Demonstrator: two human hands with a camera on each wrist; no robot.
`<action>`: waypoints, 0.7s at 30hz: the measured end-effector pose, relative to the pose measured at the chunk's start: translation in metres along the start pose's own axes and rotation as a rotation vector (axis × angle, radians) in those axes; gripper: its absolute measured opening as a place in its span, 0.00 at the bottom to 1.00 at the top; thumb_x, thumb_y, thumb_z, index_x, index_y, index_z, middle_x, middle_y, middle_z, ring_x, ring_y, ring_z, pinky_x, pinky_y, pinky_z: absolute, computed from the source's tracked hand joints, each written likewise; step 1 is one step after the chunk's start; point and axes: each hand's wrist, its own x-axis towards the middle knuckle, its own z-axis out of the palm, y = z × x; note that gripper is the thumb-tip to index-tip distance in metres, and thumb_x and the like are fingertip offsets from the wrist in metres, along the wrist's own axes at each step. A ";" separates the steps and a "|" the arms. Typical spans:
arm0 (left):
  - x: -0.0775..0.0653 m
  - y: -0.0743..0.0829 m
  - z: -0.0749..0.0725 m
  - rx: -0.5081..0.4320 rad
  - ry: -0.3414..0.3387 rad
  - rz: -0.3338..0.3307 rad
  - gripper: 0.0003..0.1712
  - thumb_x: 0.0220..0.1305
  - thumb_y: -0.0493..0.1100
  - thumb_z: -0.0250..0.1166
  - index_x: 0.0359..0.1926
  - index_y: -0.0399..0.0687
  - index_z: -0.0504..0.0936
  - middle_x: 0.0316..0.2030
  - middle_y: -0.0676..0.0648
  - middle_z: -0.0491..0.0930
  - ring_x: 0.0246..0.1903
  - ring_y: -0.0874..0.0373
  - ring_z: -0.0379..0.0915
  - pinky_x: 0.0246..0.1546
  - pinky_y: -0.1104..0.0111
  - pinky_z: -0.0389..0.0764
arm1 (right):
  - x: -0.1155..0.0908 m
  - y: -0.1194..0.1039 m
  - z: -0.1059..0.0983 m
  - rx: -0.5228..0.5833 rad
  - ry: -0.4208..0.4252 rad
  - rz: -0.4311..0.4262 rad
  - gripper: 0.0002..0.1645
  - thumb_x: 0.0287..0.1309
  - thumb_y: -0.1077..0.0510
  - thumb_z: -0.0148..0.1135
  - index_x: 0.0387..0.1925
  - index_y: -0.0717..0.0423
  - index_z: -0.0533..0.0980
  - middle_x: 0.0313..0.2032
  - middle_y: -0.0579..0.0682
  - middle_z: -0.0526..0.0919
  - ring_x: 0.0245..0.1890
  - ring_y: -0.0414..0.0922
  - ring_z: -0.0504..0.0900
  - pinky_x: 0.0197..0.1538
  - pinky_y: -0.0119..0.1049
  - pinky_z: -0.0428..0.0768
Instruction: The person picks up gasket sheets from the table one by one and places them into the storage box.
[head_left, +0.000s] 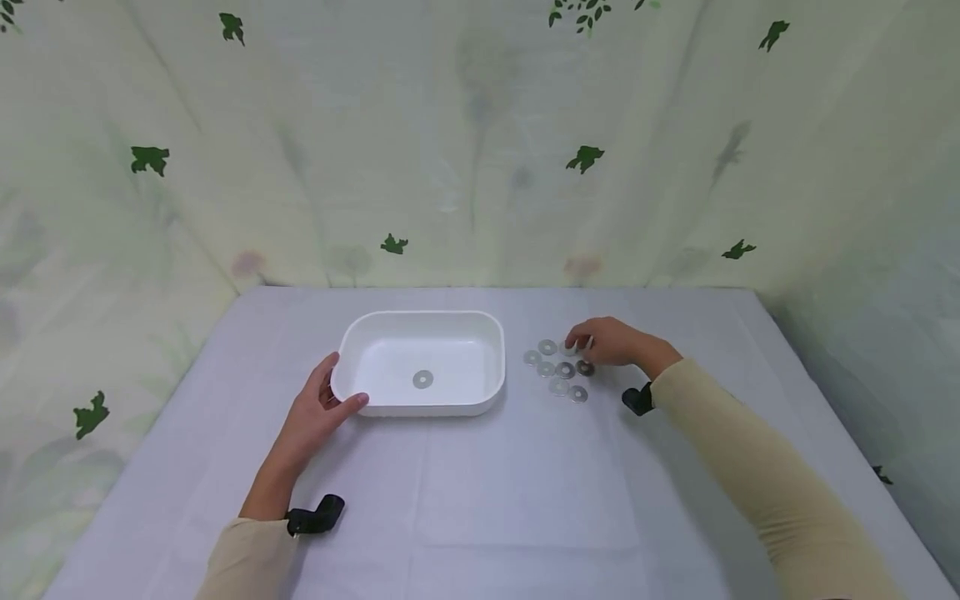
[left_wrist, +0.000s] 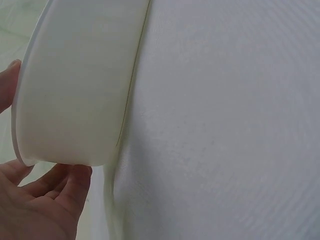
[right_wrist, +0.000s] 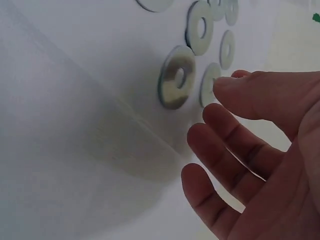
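A white rectangular tray (head_left: 418, 410) with rounded corners sits on the table, and one flat metal washer (head_left: 423, 379) lies inside it. My left hand (head_left: 318, 412) grips the tray's left end, thumb over the near rim and fingers at the side; the left wrist view shows the fingertips against the tray's outer wall (left_wrist: 75, 100). To the right of the tray lie several loose washers (head_left: 546, 369). My right hand (head_left: 611, 342) is over the far right of this group, fingers loosely bent. In the right wrist view its thumb overlaps one washer (right_wrist: 205, 90); the index finger is mostly hidden.
A white cloth (head_left: 525, 500) covers the table. Behind it hangs a pale curtain (head_left: 480, 167) with printed leaves. Each wrist carries a black camera mount, one on the left (head_left: 315, 515) and one on the right (head_left: 638, 399).
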 end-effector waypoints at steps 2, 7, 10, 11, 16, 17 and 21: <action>0.000 0.000 0.000 -0.004 0.002 -0.001 0.58 0.65 0.52 0.67 0.80 0.50 0.36 0.78 0.36 0.46 0.76 0.40 0.51 0.70 0.51 0.64 | 0.003 0.002 0.003 0.023 0.001 0.001 0.21 0.59 0.67 0.56 0.53 0.51 0.80 0.52 0.57 0.79 0.49 0.51 0.76 0.46 0.39 0.77; 0.001 0.000 0.000 0.000 0.001 -0.003 0.58 0.64 0.52 0.68 0.80 0.50 0.37 0.78 0.36 0.46 0.76 0.40 0.51 0.70 0.52 0.64 | 0.005 0.005 0.004 0.009 0.031 -0.019 0.21 0.59 0.65 0.59 0.54 0.52 0.79 0.51 0.57 0.79 0.48 0.51 0.77 0.49 0.42 0.78; 0.000 -0.001 0.000 -0.008 0.001 0.007 0.58 0.64 0.52 0.68 0.80 0.50 0.37 0.78 0.36 0.46 0.76 0.39 0.51 0.71 0.51 0.64 | 0.004 0.006 0.003 -0.013 0.088 -0.024 0.22 0.59 0.65 0.58 0.56 0.53 0.77 0.51 0.59 0.79 0.48 0.52 0.78 0.51 0.46 0.78; 0.000 -0.001 0.000 -0.015 0.001 0.011 0.58 0.64 0.52 0.68 0.80 0.50 0.37 0.78 0.36 0.46 0.76 0.39 0.51 0.71 0.51 0.63 | 0.004 0.007 0.003 -0.014 0.101 -0.028 0.23 0.60 0.65 0.58 0.57 0.54 0.77 0.52 0.60 0.78 0.48 0.53 0.78 0.52 0.47 0.78; -0.001 0.000 -0.004 -0.013 -0.003 0.007 0.57 0.64 0.52 0.68 0.80 0.49 0.38 0.78 0.35 0.47 0.76 0.39 0.52 0.70 0.52 0.63 | 0.012 0.006 0.006 -0.007 0.089 -0.027 0.24 0.61 0.60 0.61 0.60 0.52 0.77 0.52 0.58 0.77 0.48 0.52 0.77 0.50 0.44 0.77; -0.002 0.001 -0.004 -0.008 -0.005 0.005 0.58 0.64 0.52 0.68 0.80 0.49 0.38 0.78 0.35 0.47 0.76 0.39 0.52 0.70 0.52 0.64 | 0.014 0.006 0.007 -0.012 0.081 -0.022 0.22 0.61 0.59 0.62 0.58 0.51 0.78 0.51 0.57 0.78 0.48 0.51 0.76 0.50 0.43 0.77; -0.002 0.002 -0.004 -0.005 -0.005 0.014 0.57 0.64 0.53 0.68 0.80 0.49 0.39 0.78 0.36 0.48 0.75 0.39 0.54 0.68 0.55 0.66 | 0.021 0.005 0.010 -0.048 0.071 -0.008 0.16 0.60 0.58 0.65 0.50 0.52 0.81 0.45 0.54 0.77 0.44 0.49 0.74 0.48 0.41 0.76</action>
